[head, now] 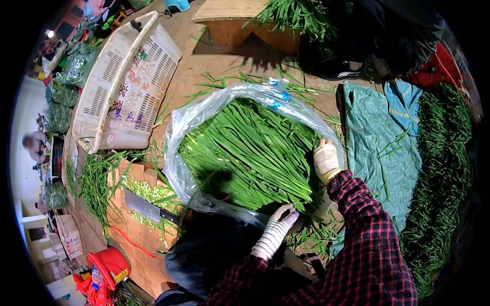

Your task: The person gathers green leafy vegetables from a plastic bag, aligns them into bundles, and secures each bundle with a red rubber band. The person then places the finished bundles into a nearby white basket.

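A clear plastic bag [176, 153] stands before me with its mouth spread wide, filled with long green garlic chives [249, 149]. My left hand [276, 229], in a striped knit glove, is at the bag's near side beside the chive ends, thumb and fingers apart. On the right, my right hand [327, 157] wears a pale glove and lies along the inside of the bag wall against the chives. Its fingertips are partly hidden, so its grip is unclear. The bag's bottom is out of sight beneath the leaves.
Left, a cleaver [143, 206] lies on a wooden board [145, 269] among chopped trimmings. Beyond stands a white plastic crate [130, 91]. A green woven sack [377, 153] and massed chives [440, 191] lie right. Another person's shoe [338, 69] is near a wooden stand [245, 36]. A red bucket [115, 264] stands lower left.
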`<action>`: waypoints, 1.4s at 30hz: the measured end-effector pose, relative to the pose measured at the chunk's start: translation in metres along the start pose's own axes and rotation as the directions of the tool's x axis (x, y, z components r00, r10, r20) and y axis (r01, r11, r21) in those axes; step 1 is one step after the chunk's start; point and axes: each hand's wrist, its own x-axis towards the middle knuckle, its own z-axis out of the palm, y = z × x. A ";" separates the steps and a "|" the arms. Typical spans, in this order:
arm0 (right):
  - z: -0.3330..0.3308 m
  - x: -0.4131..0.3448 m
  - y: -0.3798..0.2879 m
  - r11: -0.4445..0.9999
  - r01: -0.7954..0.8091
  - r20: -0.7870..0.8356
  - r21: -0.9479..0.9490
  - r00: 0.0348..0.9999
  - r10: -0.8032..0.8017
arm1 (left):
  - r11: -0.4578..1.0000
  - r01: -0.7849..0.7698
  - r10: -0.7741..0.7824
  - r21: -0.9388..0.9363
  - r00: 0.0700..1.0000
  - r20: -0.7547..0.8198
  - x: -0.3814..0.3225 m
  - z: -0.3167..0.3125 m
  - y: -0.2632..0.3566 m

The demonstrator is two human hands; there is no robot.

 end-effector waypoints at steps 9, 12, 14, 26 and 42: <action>0.001 0.042 0.022 0.999 0.020 0.486 0.032 0.873 -0.033 | 0.989 -0.050 0.053 0.142 0.999 -0.015 -0.002 0.003 0.010; -0.004 0.041 0.022 0.996 0.082 0.502 0.039 0.860 -0.091 | 0.986 -0.072 0.072 0.150 0.997 0.002 0.002 -0.002 0.006; -0.013 0.024 0.004 0.989 0.143 0.524 0.022 0.841 -0.134 | 1.000 0.003 -0.003 -0.001 1.000 -0.006 0.003 -0.008 0.006; -0.047 -0.008 -0.002 0.973 0.139 0.487 0.185 0.847 -0.213 | 0.837 -0.393 0.437 0.382 0.899 -0.033 0.015 0.015 0.024; -0.141 -0.039 -0.008 0.766 0.052 0.456 0.641 0.776 -0.435 | -0.385 -0.291 0.489 0.876 0.740 0.461 0.096 0.029 0.069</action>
